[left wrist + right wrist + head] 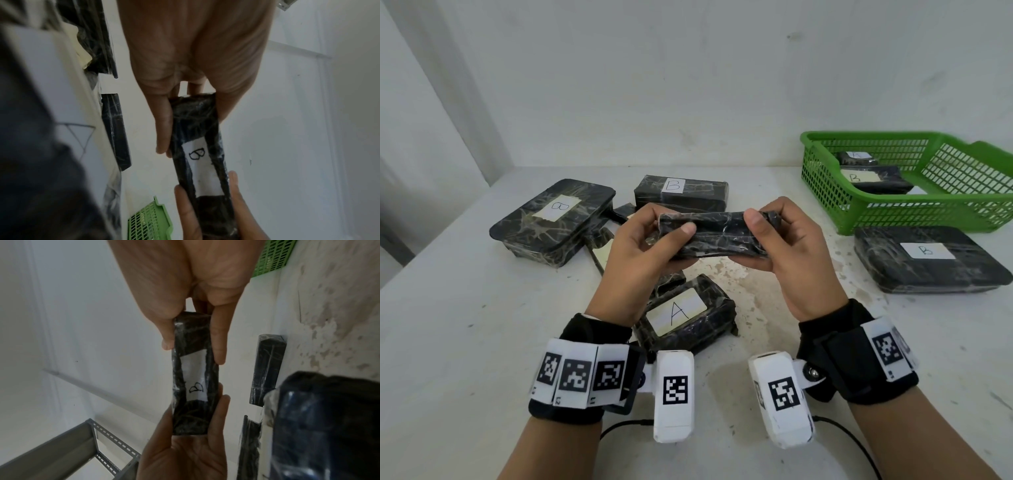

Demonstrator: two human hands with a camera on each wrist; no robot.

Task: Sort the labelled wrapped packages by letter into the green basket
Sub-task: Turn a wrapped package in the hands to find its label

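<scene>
Head view: both hands, left hand (645, 240) and right hand (787, 240), grip one end each of a wrapped package (717, 236) above the desk (465, 325). Its label reads B, so the checking step seems done; next, carry it right to the green basket (941, 209).

Soft even daylight; wrist views blurred, distorted.

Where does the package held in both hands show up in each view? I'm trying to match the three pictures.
Head: the held package is at centre, label hidden, between left hand and right hand.
Left wrist: lower centre, B label showing.
Right wrist: centre, B label showing.
Shared landmark: green basket, lower left, top right.
</scene>
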